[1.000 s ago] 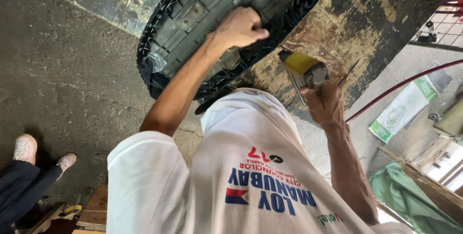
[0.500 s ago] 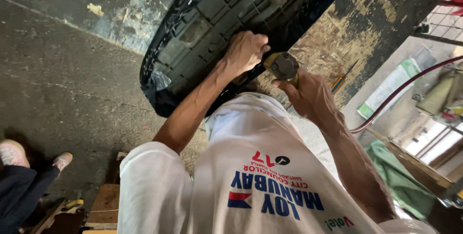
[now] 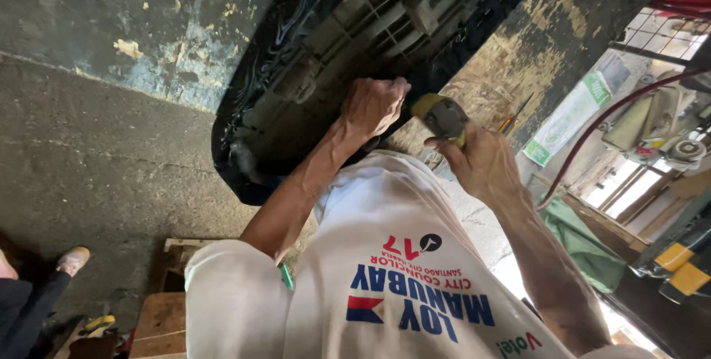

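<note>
The left hand point(image 3: 374, 103) is closed, pressing against the large black ribbed plastic panel point(image 3: 326, 55), which leans on the peeling, stained wall point(image 3: 148, 26) above the rough concrete floor point(image 3: 89, 159). The right hand point(image 3: 481, 163) has its fingers wrapped around a small yellow-bodied tool with a dark round metal face point(image 3: 443, 116), held just beside the panel's lower edge. The glossy panel looks slick and flexible; it could slide or flex under pressure, and the tool could skid off onto the nearby left knuckles.
</note>
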Demonstrator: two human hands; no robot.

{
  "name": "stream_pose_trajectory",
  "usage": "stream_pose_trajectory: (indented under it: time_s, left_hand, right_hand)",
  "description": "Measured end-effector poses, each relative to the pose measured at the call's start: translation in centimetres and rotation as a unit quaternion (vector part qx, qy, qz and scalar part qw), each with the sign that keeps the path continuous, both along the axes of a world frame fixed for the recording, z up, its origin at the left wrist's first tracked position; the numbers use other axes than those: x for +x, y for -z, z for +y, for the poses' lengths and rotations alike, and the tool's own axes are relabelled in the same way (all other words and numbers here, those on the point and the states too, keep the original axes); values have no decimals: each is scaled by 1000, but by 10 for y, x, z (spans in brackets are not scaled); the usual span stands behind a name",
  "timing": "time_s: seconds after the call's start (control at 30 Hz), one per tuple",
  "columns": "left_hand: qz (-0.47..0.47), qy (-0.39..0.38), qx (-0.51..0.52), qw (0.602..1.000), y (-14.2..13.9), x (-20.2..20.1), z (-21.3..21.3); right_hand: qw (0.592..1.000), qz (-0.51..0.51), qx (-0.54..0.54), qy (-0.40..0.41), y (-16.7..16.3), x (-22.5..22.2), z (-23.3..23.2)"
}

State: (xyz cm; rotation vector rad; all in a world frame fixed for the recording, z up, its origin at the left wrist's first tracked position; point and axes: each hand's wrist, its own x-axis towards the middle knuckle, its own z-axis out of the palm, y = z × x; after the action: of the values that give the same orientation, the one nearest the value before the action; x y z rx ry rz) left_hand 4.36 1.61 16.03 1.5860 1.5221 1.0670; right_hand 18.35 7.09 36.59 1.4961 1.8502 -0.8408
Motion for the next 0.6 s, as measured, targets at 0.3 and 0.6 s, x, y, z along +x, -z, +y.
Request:
stream_pose_trajectory:
  time_s: [0.3,0.6]
  left_hand:
    - [-42,-6,33,999,3,8,-1]
    - [-16,-21,-1,1000,-5,13,-1]
  right_hand:
    - [998,-2,54,-25,5,-11,11]
    - [996,-42,61,-58,10,8,26]
